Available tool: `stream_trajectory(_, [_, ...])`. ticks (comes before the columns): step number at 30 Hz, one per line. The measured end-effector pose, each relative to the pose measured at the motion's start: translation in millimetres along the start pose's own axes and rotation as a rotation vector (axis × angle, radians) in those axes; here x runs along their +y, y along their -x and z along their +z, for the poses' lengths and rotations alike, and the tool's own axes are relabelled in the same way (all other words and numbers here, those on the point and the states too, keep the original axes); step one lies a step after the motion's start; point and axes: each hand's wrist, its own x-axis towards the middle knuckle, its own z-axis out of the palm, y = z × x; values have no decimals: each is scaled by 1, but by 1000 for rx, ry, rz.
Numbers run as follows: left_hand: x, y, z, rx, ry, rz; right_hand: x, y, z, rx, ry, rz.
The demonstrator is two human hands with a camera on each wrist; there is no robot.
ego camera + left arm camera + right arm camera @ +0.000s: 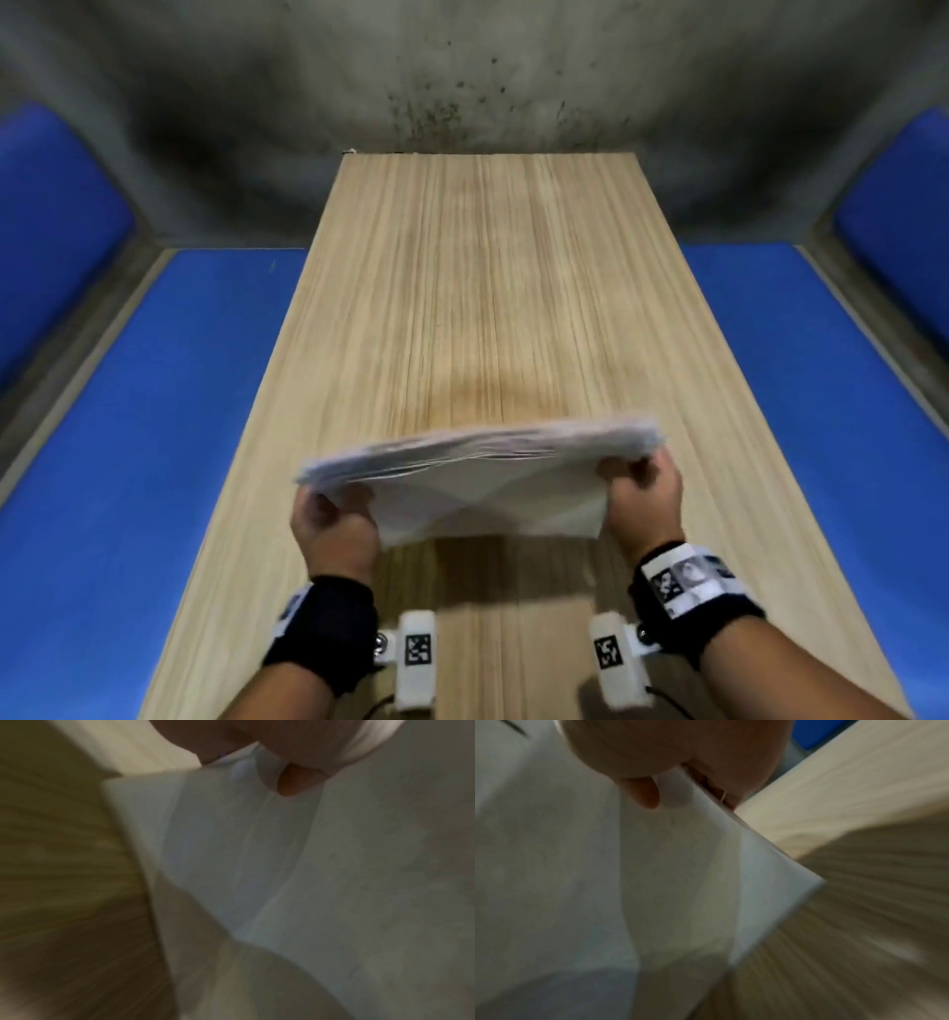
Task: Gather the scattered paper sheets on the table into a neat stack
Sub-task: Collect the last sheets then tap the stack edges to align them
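Paper sheets (488, 478), gathered into one bundle, pinched at both short ends. Thumb (295, 778) of left hand (334, 524) pressed on near face of bundle, other fingers curled behind it, hidden. Same grip by right hand (644, 501), thumb (643, 791) clamped near a corner. Bundle held upright, off wooden table (462, 282), lower edge hanging just above near end of tabletop, shadow beneath. Top edges ragged, sheets not yet flush; motion blur over all views. No loose sheets visible elsewhere on table. Black wrist straps (328, 632) with white camera blocks (417, 652) below both hands; blue floor (154, 462) either side.

Step in hand, by judgement: squaring the collected pile. Next move likely calls for tapping lower edge down on tabletop with loosened grip, so sheets settle level, then laying flat.
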Motion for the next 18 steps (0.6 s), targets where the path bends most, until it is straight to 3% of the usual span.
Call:
stream_trajectory(3, [-29, 14, 12, -5, -50, -12, 19, 8, 10, 33, 56, 113])
stream_trajectory(6, [-23, 10, 16, -16, -4, -41, -3, 5, 15, -6, 28, -80])
stream_trajectory(10, [0, -9, 5, -101, 58, 19, -55, -27, 9, -99, 324, -387])
stream_trajectory(13, [23, -20, -8, -149, -48, 170, -109, -47, 4, -160, 614, -491])
stream_trajectory(16, [59, -13, -7, -401, -220, 433, -151, -42, 9, -231, 854, -630])
stream_trajectory(18, [76, -6, 6, -641, -255, 497, -167, -32, 19, -302, 944, -746])
